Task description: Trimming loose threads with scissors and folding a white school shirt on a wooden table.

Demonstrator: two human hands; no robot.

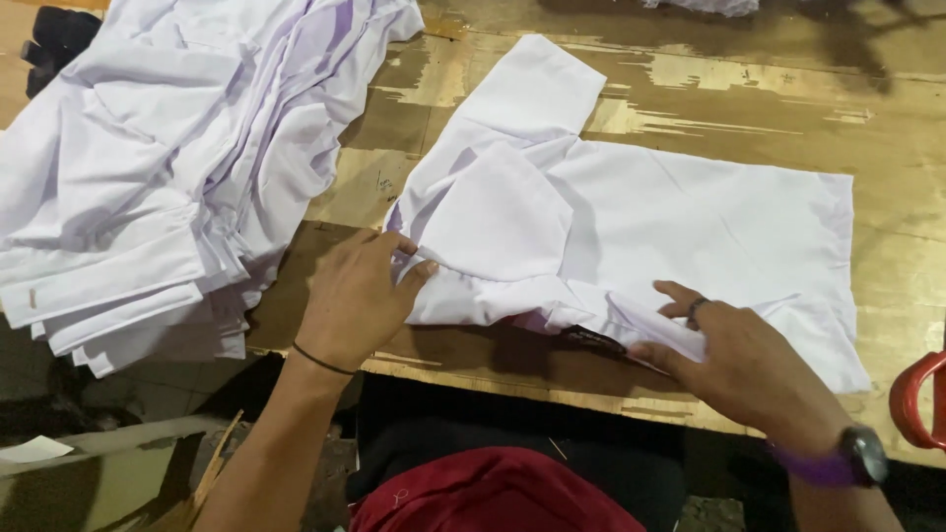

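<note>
Head view looks down on a white shirt (631, 227) lying flat on the worn wooden worktop (769, 89), its long axis running left to right, hem toward the right and a short sleeve angled up toward the far edge. Left hand (357, 296) pinches the folded fabric at the shirt's left near edge. Right hand (734, 360), fingers curled, grips the near hem fold. A stack of folded white garments (158, 167) sits well to the left.
</note>
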